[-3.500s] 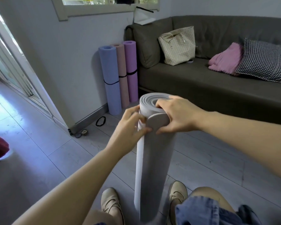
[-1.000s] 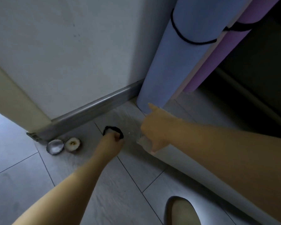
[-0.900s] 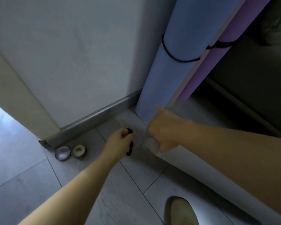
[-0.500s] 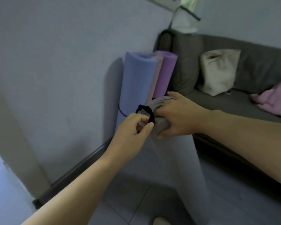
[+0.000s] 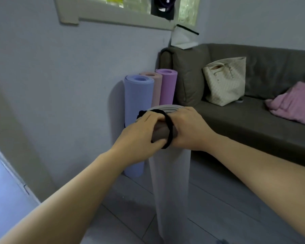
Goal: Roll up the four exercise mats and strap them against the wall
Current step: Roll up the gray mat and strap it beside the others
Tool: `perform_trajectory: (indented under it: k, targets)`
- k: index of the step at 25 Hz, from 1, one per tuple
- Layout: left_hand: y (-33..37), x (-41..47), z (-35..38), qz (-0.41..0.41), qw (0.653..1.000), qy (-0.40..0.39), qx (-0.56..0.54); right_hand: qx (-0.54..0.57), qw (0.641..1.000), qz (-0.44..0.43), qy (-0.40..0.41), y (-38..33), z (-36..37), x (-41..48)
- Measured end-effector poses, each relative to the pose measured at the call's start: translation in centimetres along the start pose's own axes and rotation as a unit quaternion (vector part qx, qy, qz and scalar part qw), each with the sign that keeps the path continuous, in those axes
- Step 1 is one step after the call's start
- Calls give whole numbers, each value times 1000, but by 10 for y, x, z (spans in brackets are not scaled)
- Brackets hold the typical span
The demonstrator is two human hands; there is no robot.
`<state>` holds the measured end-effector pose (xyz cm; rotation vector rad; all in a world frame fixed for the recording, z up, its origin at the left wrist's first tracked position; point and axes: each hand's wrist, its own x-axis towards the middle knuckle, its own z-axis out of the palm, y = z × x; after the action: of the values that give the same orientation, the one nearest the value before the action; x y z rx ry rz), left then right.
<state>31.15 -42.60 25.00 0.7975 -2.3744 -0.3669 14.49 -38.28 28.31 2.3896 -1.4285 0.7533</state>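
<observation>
Both the left hand point(image 5: 141, 133) and right hand point(image 5: 190, 129) were curled round the top of the gray mat point(image 5: 171, 182), stood upright near the blue mat point(image 5: 137, 103). A black strap point(image 5: 169, 131) was stretched over it, perhaps pinched.

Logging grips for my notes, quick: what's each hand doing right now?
Left hand: grips the grey mat top, black strap across its fingers.
Right hand: grips the grey mat too.

pale wall point(image 5: 77, 71), grey sofa point(image 5: 253, 124), grey tiled floor point(image 5: 218, 208).
</observation>
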Motion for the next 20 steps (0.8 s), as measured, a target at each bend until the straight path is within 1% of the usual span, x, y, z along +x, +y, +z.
perform_trajectory:
  k: [2, 3, 5, 8, 12, 15, 18, 20]
  targets:
    - [14, 15, -3, 4, 997, -26, 66, 16, 1000, -12, 7, 11, -9, -12]
    - [22, 24, -4, 9, 995, -47, 90, 18, 1000, -5, -5, 17, -15, -19]
    - [36, 42, 0, 10, 990, -92, 104, 11, 999, 24, -22, 31, -26, -36]
    - [57, 60, 23, 46, 983, -145, 106, -15, 997, 69, -42, 55, -34, -66]
    - [70, 72, 45, 88, 981, -146, 89, -24, 992, 102, -65, 70, -43, -84]
    - [68, 76, 49, 87, 980, -143, 110, -34, 990, 104, -84, 73, -45, -85]
    - [66, 74, 51, 109, 973, -143, 142, -27, 989, 106, -101, 74, -51, -85]
    - [68, 73, 53, 114, 973, -128, 154, -25, 987, 107, -120, 72, -57, -84]
